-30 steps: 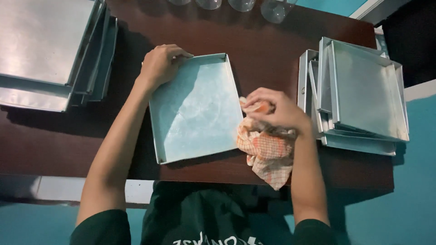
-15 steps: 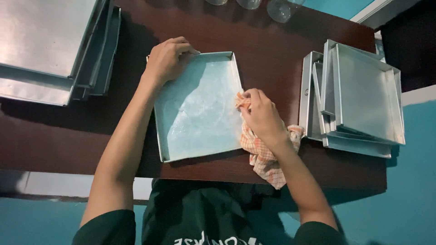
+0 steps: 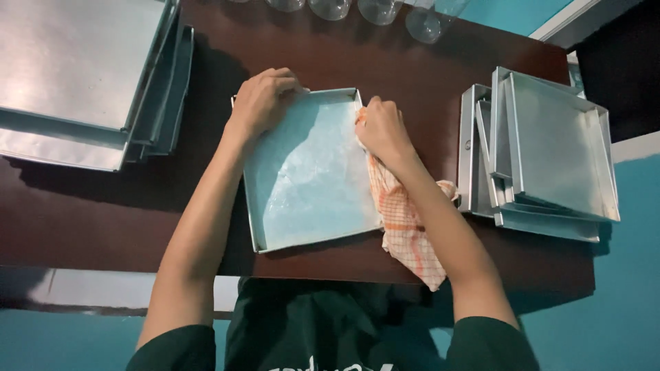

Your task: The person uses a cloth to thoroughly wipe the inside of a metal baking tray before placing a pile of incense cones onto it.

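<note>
Two hands wiped one metal tray (image 3: 309, 172).
My left hand (image 3: 265, 103) gripped its corner; my right hand (image 3: 381, 130) squeezed the checked cloth (image 3: 405, 233), rubbing the rim.

One head-worn camera looks steeply down from close above. It faces the dark surface (image 3: 426, 103), arms entering from below.

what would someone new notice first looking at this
Dead centre on the dark brown table lies a square metal tray. The left hand grips its far left corner, while the right hand presses an orange-checked cloth against its right rim. Stacks of similar trays flank it: one at the right and a bigger one at the far left.
</note>
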